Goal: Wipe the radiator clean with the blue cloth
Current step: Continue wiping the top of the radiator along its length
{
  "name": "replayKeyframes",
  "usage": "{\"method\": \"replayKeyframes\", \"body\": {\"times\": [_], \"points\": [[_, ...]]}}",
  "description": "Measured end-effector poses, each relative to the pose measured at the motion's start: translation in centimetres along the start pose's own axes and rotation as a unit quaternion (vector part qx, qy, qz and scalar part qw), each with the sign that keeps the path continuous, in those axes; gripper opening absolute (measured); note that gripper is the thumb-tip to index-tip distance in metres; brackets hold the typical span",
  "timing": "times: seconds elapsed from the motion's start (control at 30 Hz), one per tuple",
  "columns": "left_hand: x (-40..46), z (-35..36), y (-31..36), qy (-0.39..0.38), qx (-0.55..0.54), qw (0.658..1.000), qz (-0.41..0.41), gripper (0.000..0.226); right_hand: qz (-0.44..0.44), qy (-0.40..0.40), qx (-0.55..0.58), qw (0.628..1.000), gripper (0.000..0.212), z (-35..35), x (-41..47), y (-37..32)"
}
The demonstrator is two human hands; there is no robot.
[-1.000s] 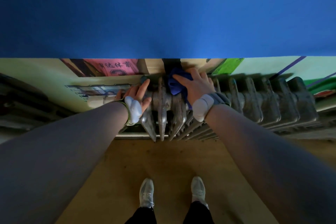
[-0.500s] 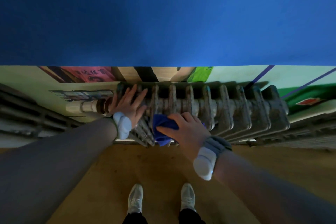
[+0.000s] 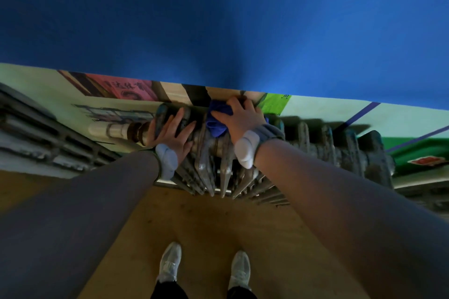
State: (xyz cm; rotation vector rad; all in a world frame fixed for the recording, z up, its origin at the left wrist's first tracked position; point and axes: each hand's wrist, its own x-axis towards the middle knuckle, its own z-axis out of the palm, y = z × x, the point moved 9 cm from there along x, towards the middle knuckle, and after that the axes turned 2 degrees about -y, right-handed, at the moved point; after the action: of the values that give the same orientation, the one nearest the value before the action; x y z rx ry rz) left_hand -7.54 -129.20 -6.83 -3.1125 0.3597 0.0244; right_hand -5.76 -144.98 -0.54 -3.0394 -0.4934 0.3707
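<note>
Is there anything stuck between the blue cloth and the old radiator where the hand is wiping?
Nothing visible is. The right hand presses the crumpled blue cloth straight onto the top of the grey ribbed metal radiator. The left hand rests flat on the radiator's left end, beside the cloth, not under it.

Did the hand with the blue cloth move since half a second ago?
Yes. The right hand carried the blue cloth from the radiator's lower front up to its top, by the wall.
</note>
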Motion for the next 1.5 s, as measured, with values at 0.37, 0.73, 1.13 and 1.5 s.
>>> {"method": "replayKeyframes", "body": {"times": [0.37,0.73,1.13,1.5], "points": [[0.4,0.4,-0.1,-0.036,0.002,0.999,-0.028,0.057,-0.148,-0.009,-0.025,0.989,0.069,3.6,-8.6,-3.2],[0.1,0.0,-0.2,0.011,0.014,1.0,-0.019,0.047,-0.037,0.042,0.021,0.998,0.053,1.4,-1.7,3.1],[0.4,0.5,-0.1,-0.026,-0.002,1.0,-0.016,0.066,-0.111,0.041,-0.029,0.993,0.067,3.2,-8.4,1.8],[0.3,0.5,-0.1,-0.029,0.004,0.999,-0.027,0.054,0.019,0.044,0.033,0.998,0.044,1.1,-2.4,5.2]]}}
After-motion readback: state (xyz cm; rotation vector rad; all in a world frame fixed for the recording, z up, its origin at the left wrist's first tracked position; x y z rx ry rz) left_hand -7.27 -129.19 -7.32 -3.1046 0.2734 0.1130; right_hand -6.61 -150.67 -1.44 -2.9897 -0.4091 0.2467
